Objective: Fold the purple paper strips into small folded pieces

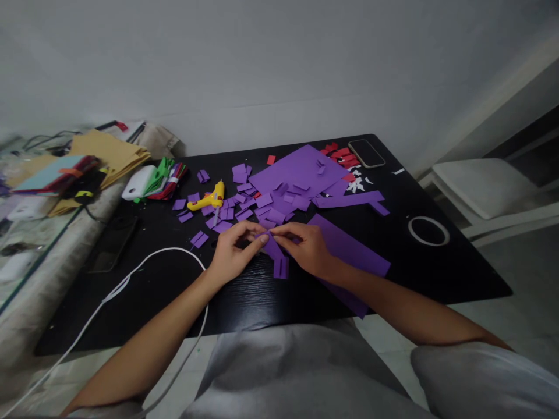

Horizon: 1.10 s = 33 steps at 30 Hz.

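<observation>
A: Calling it from my end, left to right. What's first?
B: White cable (174, 249) looping over the counter (161, 279), then the yellow glue gun (209, 201), lying amid purple tabs (264, 201), in neither hand.
A: And my left hand (231, 253)?
B: Thumb and fingers pinching the purple strip (273, 249)! It sits between both hands, over the counter's near side, just this side of the tabs.
A: Right hand (308, 250)?
B: Fingers pinching too, on the strip's upper end, close beside the left thumb. The nearer purple sheet (349, 247) lies to its right, partly covered.
A: So which step am I on?
B: Folding or joining the strip, I'd judge. I can't tell which; the fingers hide the spot.
A: And the next move?
B: I reckon it calls for a steady left pinch while the right presses the edge true.
</observation>
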### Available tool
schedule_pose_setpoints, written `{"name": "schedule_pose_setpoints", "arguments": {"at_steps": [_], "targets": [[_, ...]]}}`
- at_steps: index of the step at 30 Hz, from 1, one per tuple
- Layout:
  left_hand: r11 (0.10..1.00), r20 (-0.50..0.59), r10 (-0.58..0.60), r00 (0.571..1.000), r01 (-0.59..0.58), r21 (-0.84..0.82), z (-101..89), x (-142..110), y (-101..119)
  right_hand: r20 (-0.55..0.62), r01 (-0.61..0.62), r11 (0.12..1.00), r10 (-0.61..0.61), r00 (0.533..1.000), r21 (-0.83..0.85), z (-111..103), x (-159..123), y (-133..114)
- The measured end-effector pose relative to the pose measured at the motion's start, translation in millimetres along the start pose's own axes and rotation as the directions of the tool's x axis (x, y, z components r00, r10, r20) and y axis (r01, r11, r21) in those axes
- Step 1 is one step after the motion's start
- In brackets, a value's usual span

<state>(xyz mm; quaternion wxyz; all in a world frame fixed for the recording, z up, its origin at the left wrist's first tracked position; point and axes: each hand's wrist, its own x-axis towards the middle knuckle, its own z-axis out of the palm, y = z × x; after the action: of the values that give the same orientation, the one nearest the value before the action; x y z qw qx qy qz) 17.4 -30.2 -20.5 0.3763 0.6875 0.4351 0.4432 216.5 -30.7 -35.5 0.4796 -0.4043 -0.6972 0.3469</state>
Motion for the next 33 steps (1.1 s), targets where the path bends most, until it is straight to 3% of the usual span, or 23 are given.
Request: {"name": "schedule_pose_setpoints", "arguments": {"at_steps": [6,18,23,30,33], "targets": [[0.999,0.053,-0.036,0.998,0.037,-0.035,-0.6,-0.1,1.3,0.018,0.051,0.998,-0.05,0.999,-0.03,-1.5,-1.6,-1.3],[1.0,0.02,-0.005,1.0,0.005,0.009,-2.2,2.1,-0.8,0.111,-0.121,0.964,0.097,0.989,0.237,-0.5,0.2,-6.2],[0.998,-0.003,0.039,0.999,-0.038,0.059,-2.3,1.4,-0.8,0.08,-0.195,0.944,0.18,0.98,0.267,4.2,0.2,-1.7],[1.0,-0.003,-0.031,1.0,0.031,0.001,-2.6,0.7,-2.7,0.017,-0.249,0.903,0.26,0.966,0.35,3.7,4.5,-1.5],[0.999,-0.036,0.019,0.999,-0.017,0.051,-2.7,0.4,-2.4,0.024,-0.258,0.887,0.27,0.963,0.383,3.5,5.0,-4.1]]}}
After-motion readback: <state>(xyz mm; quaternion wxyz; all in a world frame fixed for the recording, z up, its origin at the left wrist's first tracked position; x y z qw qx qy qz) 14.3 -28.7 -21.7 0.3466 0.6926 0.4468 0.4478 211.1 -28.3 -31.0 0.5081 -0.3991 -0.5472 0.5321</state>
